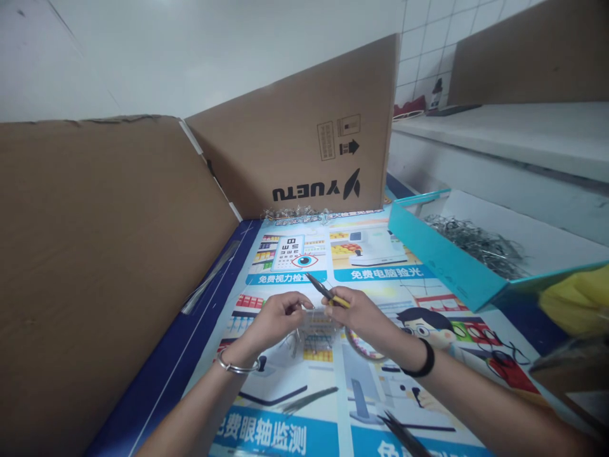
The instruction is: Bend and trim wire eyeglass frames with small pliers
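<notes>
My right hand (354,311) is closed around pliers (323,290) with dark jaws and a yellow handle, their tips pointing up and to the left. Facing it, my left hand (283,317) pinches a thin wire piece (314,330) that hangs between both hands. Its exact shape is hard to make out, and the right fingertips seem to touch it too. Below the hands lies a small bundle of straight wires (309,400). A roll of tape (364,348) sits partly hidden behind my right hand.
A turquoise box (442,260) at right holds a heap of cut wires (478,244). Cardboard panels (295,139) stand behind and left. Small wire pieces (299,212) lie along the back panel. Near the front edge is a dark pointed tool (404,435). Yellow material (578,301) lies at right.
</notes>
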Demonstrator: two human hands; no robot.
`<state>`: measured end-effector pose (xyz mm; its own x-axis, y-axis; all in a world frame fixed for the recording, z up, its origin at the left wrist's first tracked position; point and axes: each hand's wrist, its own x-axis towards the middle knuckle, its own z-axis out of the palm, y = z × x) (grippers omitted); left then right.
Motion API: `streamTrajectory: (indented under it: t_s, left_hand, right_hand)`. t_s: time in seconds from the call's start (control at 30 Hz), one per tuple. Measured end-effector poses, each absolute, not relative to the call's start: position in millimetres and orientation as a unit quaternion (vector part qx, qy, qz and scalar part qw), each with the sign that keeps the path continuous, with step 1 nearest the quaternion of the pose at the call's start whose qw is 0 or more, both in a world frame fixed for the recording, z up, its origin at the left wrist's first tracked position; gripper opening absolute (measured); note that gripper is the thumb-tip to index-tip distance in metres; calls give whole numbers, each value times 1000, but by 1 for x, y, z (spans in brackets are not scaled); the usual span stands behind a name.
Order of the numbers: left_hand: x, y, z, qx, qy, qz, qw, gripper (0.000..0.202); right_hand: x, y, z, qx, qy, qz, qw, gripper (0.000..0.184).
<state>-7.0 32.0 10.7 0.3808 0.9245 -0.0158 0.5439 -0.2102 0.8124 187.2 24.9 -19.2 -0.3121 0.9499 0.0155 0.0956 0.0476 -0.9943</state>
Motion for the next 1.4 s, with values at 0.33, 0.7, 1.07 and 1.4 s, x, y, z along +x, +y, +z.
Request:
streamTrajectory:
  t_s: [0.33, 0.7, 1.07, 1.4]
  left_hand:
    - [-11, 33, 15, 807, 529, 189, 183, 28]
    - [-10, 31, 15, 829, 539, 123, 83, 26]
    - [-7, 31, 15, 821, 556, 109, 79, 16]
    - [-7, 32, 14, 814, 565, 100, 94, 16]
  right_hand:
    - [217, 32, 5, -389, -871, 74, 293, 28]
    - [198, 16, 5, -406, -882, -140, 197, 12]
    - [191, 11, -4, -383, -882, -218, 168, 14]
    - [188, 4, -1, -378, -879, -247, 151, 18]
